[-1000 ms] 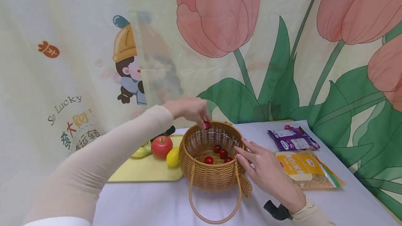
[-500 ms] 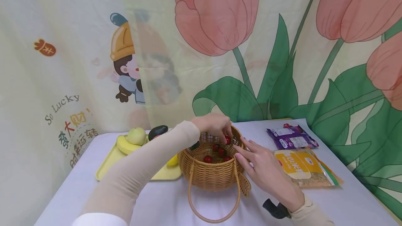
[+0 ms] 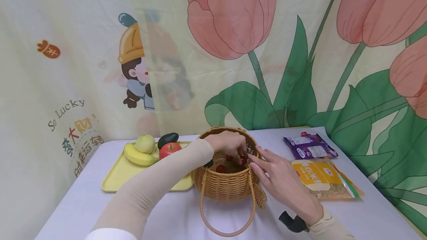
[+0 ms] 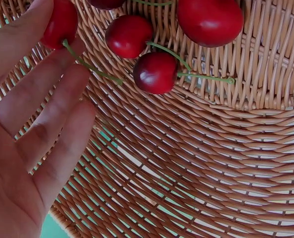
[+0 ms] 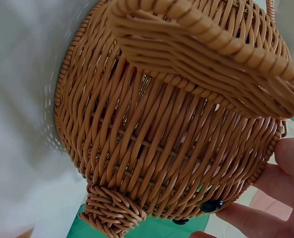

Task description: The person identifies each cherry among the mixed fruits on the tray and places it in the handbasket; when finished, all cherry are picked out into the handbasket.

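Note:
My left hand reaches down inside the round wicker basket. In the left wrist view its thumb and fingers pinch a red cherry with a green stem. Beside that one, several loose cherries lie on the woven bottom. Fingers of my right hand rest, nearly straight, along the basket's right rim. Seen from the right wrist, the fingertips touch the rim near a small black bead on the wicker wall. The handle hangs down at the front.
Left of the basket, a yellow tray bears a banana, a pale green round fruit, a red apple and a dark oval fruit. On the right lie a purple packet and a yellow food bag.
My left hand has moved right and down from the basket's back rim to its bottom, carrying the cherry. My right hand has stayed at the rim.

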{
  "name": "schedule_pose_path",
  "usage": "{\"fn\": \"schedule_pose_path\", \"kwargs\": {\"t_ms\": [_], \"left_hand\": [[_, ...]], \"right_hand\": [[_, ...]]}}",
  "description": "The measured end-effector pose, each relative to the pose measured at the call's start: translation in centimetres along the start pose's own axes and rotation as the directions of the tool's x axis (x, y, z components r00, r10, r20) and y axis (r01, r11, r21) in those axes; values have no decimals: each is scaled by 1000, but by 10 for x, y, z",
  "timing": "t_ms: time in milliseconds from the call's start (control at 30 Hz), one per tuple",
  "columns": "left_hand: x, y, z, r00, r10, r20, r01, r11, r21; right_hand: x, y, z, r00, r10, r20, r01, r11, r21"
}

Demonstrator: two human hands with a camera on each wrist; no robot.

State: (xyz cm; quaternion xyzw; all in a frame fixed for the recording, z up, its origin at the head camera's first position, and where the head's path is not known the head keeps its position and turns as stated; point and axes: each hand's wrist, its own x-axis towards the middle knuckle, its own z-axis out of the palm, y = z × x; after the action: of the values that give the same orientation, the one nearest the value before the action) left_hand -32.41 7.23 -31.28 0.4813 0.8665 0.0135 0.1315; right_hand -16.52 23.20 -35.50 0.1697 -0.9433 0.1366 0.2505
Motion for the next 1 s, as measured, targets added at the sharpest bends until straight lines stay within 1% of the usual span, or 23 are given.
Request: {"fn": "schedule_pose_path", "kwargs": {"t_ms": [233, 500, 700, 1000], "left_hand": [[1, 0, 0, 1000, -13, 18, 13, 1000, 5], [-2, 1, -2, 1000, -12, 9, 12, 1000, 11], [-2, 1, -2, 1000, -13, 3, 13, 1000, 7], [-1, 0, -2, 1000, -21, 4, 21, 1000, 13]], "right_hand": [[0, 0, -1, 1000, 2, 12, -2, 1000, -5], [0, 0, -1, 1000, 13, 22, -14, 1000, 8], [-1, -1, -2, 999, 34, 34, -34, 999, 17], [1, -1, -2, 998, 47, 33, -47, 999, 22]]}}
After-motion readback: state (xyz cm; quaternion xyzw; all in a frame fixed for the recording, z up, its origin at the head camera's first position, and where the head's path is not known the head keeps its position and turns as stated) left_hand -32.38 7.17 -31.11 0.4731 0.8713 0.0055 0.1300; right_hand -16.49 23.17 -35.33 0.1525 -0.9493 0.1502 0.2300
